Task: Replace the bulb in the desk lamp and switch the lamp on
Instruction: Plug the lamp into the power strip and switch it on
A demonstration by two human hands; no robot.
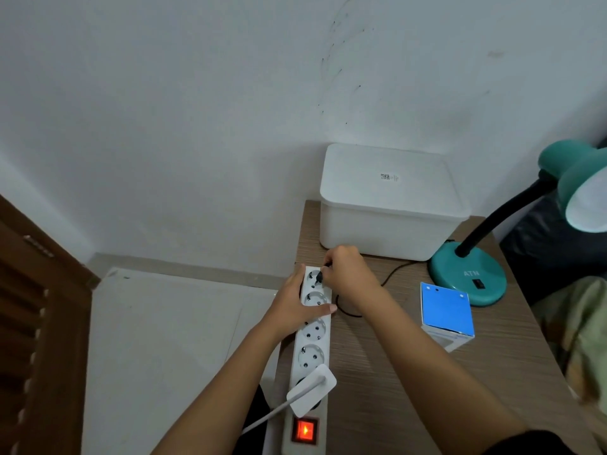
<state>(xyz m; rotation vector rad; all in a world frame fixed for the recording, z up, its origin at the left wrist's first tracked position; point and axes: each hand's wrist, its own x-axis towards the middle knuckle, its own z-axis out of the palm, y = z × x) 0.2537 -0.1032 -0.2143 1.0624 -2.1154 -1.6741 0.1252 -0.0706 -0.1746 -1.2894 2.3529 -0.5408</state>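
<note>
A white power strip (312,343) lies along the left edge of the wooden table (394,372), its red switch (305,430) glowing. My left hand (295,303) presses across the strip's far end. My right hand (348,270) pinches a black plug (318,276) at the farthest socket; the plug's black cord (394,274) runs right to the teal desk lamp (469,277). The lamp's shade (584,192) hangs at the right edge and looks unlit. A blue and white bulb box (446,315) stands in front of the lamp base.
A white lidded plastic box (387,205) stands at the back of the table against the wall. A white adapter (312,389) fills the nearest socket. A brown wooden door (33,323) is on the left and bedding (578,323) on the right.
</note>
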